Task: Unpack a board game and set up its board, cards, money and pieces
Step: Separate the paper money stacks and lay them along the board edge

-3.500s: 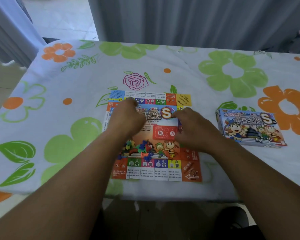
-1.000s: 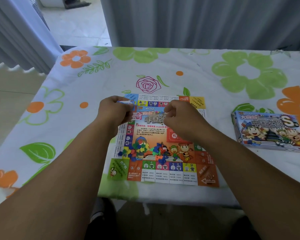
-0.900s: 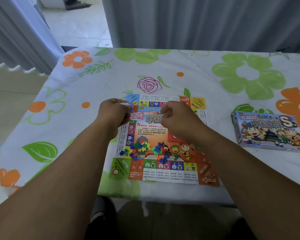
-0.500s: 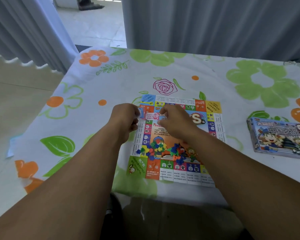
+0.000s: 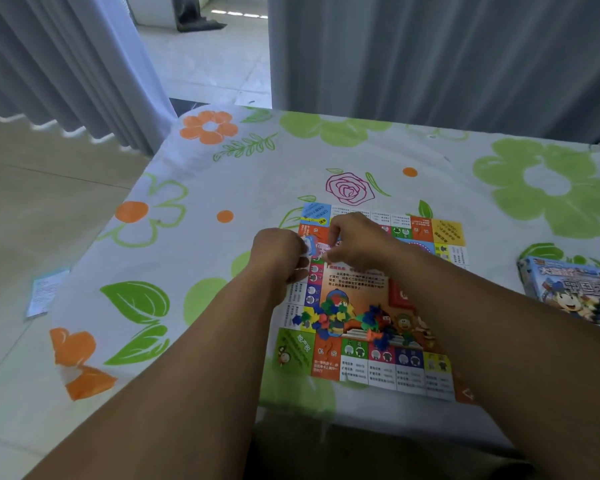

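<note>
The table [image 5: 222,188], under a cloth with a flower pattern, carries the board [image 5: 357,282], which is unfolded and lies flat near the front edge. The game box [image 5: 575,296] stands well apart from it at the right. A heap of coloured pieces [image 5: 340,315] lies on the lower middle of the board and is not yet sorted. Above the board's far left corner the left hand [image 5: 278,252] and the right hand [image 5: 357,242] meet. Both have their fingers curled and each pinches one end of a small packet [image 5: 313,244], pink and blue; it is too blurred to tell whether it is cards or money. I judge that the step in hand is to open or divide this packet. To do it well, one hand should hold the packet firmly while the other hand peels off with the fingertips only, slowly, so that no sheet bends or slips away. It is better to work low over the board, away from the heap, so that the pieces are not scattered. The separated stacks should then go beside the board or on its marked fields, squared.
</note>
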Tool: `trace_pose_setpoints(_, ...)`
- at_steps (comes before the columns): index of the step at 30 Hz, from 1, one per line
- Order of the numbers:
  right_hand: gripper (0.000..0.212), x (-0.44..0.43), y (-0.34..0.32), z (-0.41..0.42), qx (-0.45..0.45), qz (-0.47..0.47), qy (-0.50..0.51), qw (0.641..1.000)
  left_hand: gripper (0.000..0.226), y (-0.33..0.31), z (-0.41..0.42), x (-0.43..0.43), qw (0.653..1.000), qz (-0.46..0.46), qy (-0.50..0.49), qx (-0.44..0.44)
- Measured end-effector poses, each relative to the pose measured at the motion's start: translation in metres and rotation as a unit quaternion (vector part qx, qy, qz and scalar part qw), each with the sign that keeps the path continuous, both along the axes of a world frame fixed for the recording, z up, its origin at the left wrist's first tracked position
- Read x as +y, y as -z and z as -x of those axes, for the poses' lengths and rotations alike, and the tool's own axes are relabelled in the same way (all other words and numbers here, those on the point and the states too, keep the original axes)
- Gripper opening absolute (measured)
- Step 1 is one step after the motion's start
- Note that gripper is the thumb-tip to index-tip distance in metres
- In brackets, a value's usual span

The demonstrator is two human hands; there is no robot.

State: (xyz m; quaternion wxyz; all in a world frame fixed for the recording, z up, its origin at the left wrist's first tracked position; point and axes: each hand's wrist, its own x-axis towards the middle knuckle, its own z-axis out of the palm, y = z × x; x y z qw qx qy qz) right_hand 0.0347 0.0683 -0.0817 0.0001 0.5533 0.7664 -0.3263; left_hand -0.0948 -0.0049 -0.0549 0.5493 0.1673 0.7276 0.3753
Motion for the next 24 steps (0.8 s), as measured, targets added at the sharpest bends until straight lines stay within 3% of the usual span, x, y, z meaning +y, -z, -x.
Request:
trace_pose_setpoints(15,0.024,-0.005,0.001,0.006,0.011,0.02,0.003,1.0,0.014,-0.004,0.007,-0.004,1.0,0.001,-0.027,-0.015)
trace_pose_setpoints(24,0.022,-0.005,-0.005,0.009,-0.015,-0.023,-0.012,1.0,0.013,-0.001,0.019,-0.009,0.999,0.008,-0.049,-0.007)
